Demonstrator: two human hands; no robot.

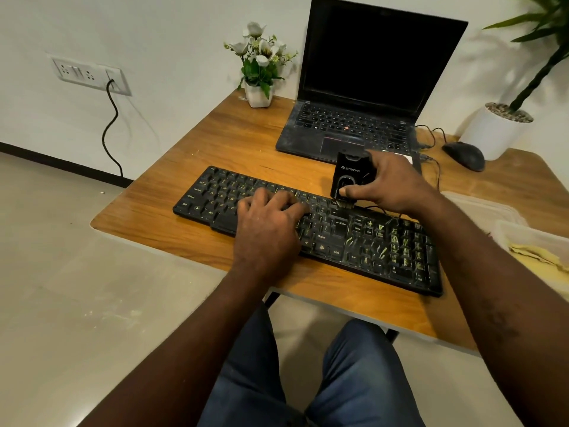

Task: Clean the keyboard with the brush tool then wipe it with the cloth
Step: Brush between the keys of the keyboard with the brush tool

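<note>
Left hand [268, 220] lies flat on the keyboard [385, 257], right hand [389, 183] grips the brush [349, 177] at its far row; brushing step, its dusty right end seemingly next.

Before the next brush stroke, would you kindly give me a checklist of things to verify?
1. Grip: the right hand holds the brush tool: ok.
2. Contact: the bristles sit on the keyboard at its top row: ok.
3. Steadying: the left hand rests flat on the keys: ok.
4. The number pad is free of yellow debris: not ok, it is littered.
5. Keys under the left hand are clean: cannot tell, hidden.
6. The yellow cloth lies ready at the right: ok.
</note>
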